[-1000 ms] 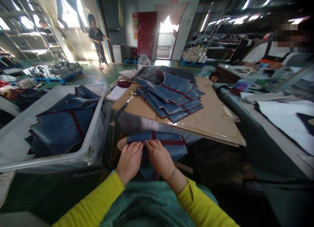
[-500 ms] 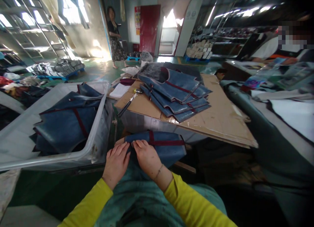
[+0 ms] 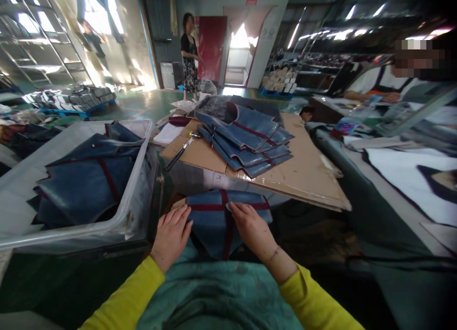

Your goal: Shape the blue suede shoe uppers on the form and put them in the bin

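Note:
A blue piece with crossing dark red strips (image 3: pixel 210 225) lies in front of me at my lap. My left hand (image 3: pixel 173 232) grips its left edge, with the fingers together. My right hand (image 3: pixel 252 227) is closed at the crossing of the strips, its fingertips pinching a small pale thing that I cannot make out. Beyond the piece, a stack of similar blue pieces (image 3: pixel 246 139) rests on brown cardboard (image 3: pixel 303 177). A hammer (image 3: pixel 179 152) with a dark handle lies on the cardboard's left part.
On the left stands a white plastic bin (image 3: pixel 134 192) holding more blue pieces (image 3: pixel 85 182). At the right is a table with white sheets (image 3: pixel 400 177), and a person (image 3: pixel 374 82) behind it. Another person (image 3: pixel 189 58) stands near the red door (image 3: pixel 213 46).
My right hand has moved right, away from my left hand, to the strip crossing. More of the blue piece and its strips now shows. The standing person has shifted right in view.

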